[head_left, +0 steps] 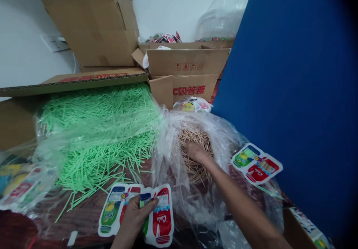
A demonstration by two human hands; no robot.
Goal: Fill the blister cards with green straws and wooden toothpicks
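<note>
My left hand [134,215] is closed on printed plastic pouches [162,219] near the table's front edge, thumb across the top. These pouches are shaped like paired bottles, one half green with a lemon, the other red with "Cola" lettering. My right hand [195,151] reaches into a pile of thin brown sticks [195,168] lying in a clear plastic bag [167,148]; its fingers are hidden among them. Left of that bag spreads a big heap of thin green sticks [109,144], partly under clear film. Another bottle-shaped pouch [257,164] lies to the right of my right forearm.
An open cardboard box [112,78] lies behind the green heap. More cartons [187,62] stand against the wall, with a taller box [92,21] at the left. A blue panel [288,92] borders the right side. Packaged pouches [22,189] lie under film at far left.
</note>
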